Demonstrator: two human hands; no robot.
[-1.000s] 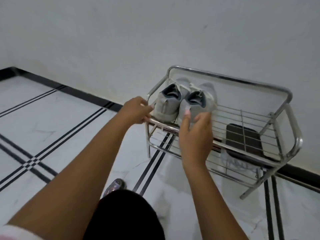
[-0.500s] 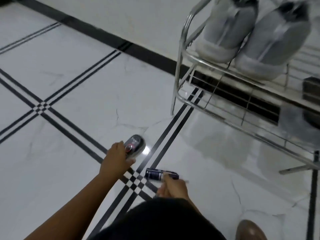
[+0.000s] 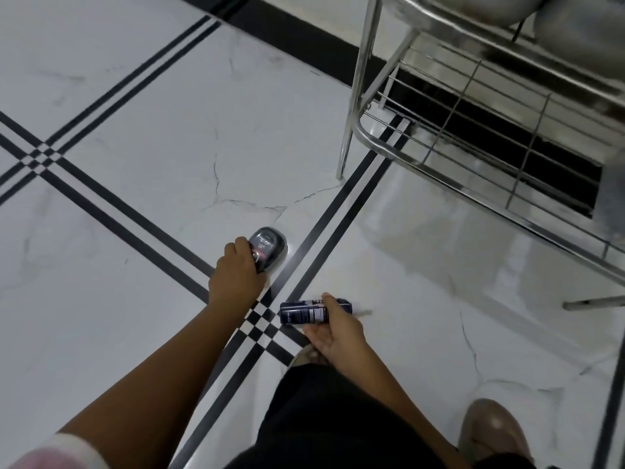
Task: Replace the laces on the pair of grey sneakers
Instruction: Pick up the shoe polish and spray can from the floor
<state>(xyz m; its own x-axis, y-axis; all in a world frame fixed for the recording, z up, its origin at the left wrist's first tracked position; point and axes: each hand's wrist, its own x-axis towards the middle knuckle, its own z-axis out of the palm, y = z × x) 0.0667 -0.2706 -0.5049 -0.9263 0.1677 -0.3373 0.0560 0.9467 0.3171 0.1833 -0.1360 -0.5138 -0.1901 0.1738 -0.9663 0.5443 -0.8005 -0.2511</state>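
Two small things on the floor (image 3: pixel 118 106) are being handled at once, and neither looks like a lace, which is where the trouble could begin. Furthest left, the left hand (image 3: pixel 235 277) is curled over a dark rounded case (image 3: pixel 269 245) that rests on the tile; its fingers are closed on the near end, though how firmly cannot be told. If the case is lifted by that end alone, it may be tipped or dropped on the hard, glossy surface. Just to the right, a dark labelled tube (image 3: pixel 309 312) is lying on its side and is pinched between the thumb and fingers of the right hand (image 3: pixel 334 328); being round, it could be rolled away across the smooth tile if the pinch is loosened. Further right, the metal rack (image 3: pixel 365 130) stands near the arms, and its leg could be knocked as the hands are raised. The grey sneakers (image 3: pixel 575 25) are seen only as blurred shapes on the rack's upper shelf, at the top right corner, well apart from both hands; their laces cannot be made out, so the task is judged barely started.
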